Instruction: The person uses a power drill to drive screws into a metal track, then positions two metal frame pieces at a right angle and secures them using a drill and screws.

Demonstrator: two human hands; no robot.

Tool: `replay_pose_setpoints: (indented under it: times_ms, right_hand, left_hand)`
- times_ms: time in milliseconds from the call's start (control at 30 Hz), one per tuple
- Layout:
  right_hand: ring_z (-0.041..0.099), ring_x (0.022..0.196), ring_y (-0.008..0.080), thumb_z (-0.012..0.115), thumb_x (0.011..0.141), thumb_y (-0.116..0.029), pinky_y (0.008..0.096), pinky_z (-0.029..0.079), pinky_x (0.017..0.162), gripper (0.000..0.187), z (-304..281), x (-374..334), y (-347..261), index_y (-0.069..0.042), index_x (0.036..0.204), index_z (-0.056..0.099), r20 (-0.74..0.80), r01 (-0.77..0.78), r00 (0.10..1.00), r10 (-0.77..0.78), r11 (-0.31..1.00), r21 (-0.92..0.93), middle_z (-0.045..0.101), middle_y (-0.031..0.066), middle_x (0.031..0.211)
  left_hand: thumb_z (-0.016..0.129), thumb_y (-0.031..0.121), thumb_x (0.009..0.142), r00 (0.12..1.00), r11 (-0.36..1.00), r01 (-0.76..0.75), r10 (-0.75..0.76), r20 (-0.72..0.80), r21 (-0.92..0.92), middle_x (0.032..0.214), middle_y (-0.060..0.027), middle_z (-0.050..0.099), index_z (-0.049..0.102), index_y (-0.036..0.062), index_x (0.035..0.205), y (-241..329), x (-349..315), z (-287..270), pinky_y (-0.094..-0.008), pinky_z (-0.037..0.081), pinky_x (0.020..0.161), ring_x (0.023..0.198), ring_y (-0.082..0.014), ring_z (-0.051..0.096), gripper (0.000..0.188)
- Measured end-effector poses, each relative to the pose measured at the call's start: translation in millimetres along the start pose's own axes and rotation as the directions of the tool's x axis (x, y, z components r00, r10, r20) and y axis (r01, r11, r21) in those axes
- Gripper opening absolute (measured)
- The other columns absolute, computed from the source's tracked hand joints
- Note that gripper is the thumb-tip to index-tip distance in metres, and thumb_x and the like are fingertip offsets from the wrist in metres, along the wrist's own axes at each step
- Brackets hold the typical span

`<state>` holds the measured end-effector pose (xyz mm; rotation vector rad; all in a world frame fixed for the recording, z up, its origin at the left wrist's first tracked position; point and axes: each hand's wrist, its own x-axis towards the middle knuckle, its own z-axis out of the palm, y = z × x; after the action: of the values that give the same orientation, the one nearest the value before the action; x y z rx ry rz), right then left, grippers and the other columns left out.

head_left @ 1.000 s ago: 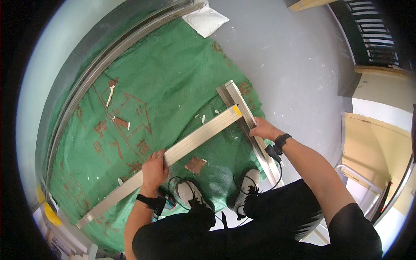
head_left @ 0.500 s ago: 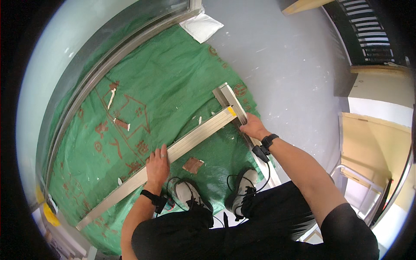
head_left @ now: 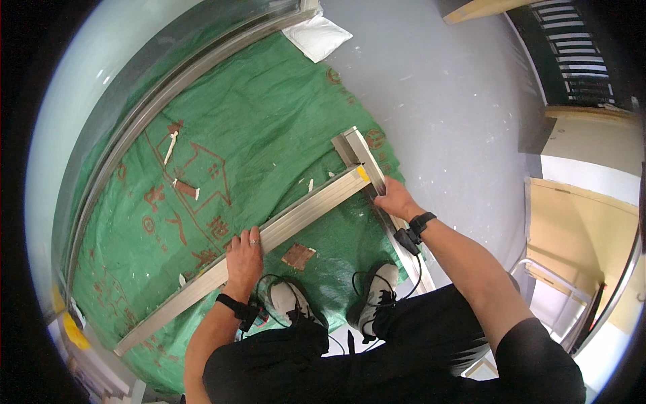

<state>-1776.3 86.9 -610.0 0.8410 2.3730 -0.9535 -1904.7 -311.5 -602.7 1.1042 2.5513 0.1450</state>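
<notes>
A long pale grooved profile (head_left: 306, 215) runs slantwise from the lower left to a joint on the right. My left hand (head_left: 243, 264) is closed over its middle, fingertips on the far edge. At its right end is a yellow patch (head_left: 363, 174), where it meets a second pale profile (head_left: 364, 153) at an angle. My right hand (head_left: 397, 198) grips this second profile just below the joint, thumb on the inner side. The second profile reaches back toward my right leg, with a grey face along its left side. Whether the two are fastened together I cannot tell.
Green printed sheeting (head_left: 269, 135) covers the floor, with a brown scrap (head_left: 298, 256) and small pale bits on it. A curved-looking metal track (head_left: 145, 101) borders its left. A white packet (head_left: 317, 38) lies at the far edge. My shoes (head_left: 378, 296) stand close to both profiles.
The view has shifted slightly. Both hands keep their hold, and the two profiles stay in nearly the same place.
</notes>
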Motion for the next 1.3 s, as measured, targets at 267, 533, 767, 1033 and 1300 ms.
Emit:
replay_pose_setpoints:
  times_ms: [267,533,767,1033,1300]
  right_hand:
    - [0.061,0.091,0.0466,0.066,0.072,-0.018,0.0483,0.050,0.084,0.044,6,-9,-24,0.003,0.107,0.051,-0.018,-0.059,0.998,0.057,0.989,-0.136,0.064,0.0284,0.094]
    - [0.062,0.091,0.0449,0.065,0.070,-0.018,0.0468,0.050,0.083,0.050,-1,-5,-18,0.001,0.114,0.052,0.041,0.003,0.999,-0.004,1.000,0.007,0.064,0.0282,0.094]
    - [0.059,0.101,0.0447,0.066,0.070,-0.020,0.0456,0.048,0.090,0.055,6,-3,7,0.001,0.118,0.050,0.040,0.049,0.998,-0.048,0.998,-0.027,0.063,0.0275,0.105]
    - [0.062,0.102,0.0357,0.070,0.072,-0.019,0.0407,0.048,0.092,0.059,5,-15,-10,0.000,0.124,0.049,0.092,-0.009,0.996,0.005,0.999,0.044,0.064,0.0216,0.109]
    - [0.056,0.116,0.0313,0.076,0.070,-0.039,0.0364,0.043,0.100,0.079,-33,6,-7,0.003,0.131,0.048,0.454,-0.091,0.889,0.060,0.995,0.046,0.059,0.0216,0.126]
  left_hand:
    - [0.055,0.006,0.081,0.999,0.998,0.039,-0.040,0.003,0.058,0.101,-0.0115,0.054,0.049,0.0058,0.120,4,-1,7,-0.0441,0.051,0.075,0.088,-0.0321,0.057,0.040]
    - [0.058,0.004,0.077,0.994,0.996,0.060,-0.053,0.092,-0.070,0.101,-0.0122,0.054,0.050,0.0046,0.118,4,5,0,-0.0426,0.051,0.075,0.090,-0.0329,0.057,0.041]
    - [0.061,0.005,0.075,0.998,0.995,0.064,-0.064,0.011,-0.082,0.102,-0.0106,0.053,0.053,0.0065,0.117,6,6,1,-0.0432,0.049,0.076,0.093,-0.0309,0.056,0.043]
    - [0.065,0.005,0.072,0.994,0.993,0.104,-0.102,0.043,-0.052,0.102,-0.0108,0.053,0.051,0.0072,0.116,3,4,-5,-0.0451,0.049,0.075,0.094,-0.0323,0.056,0.047]
    - [0.080,0.037,0.067,0.937,0.947,0.157,-0.053,0.346,-0.281,0.115,-0.0221,0.058,0.048,0.0021,0.126,9,35,-27,-0.0488,0.050,0.088,0.106,-0.0419,0.057,0.076]
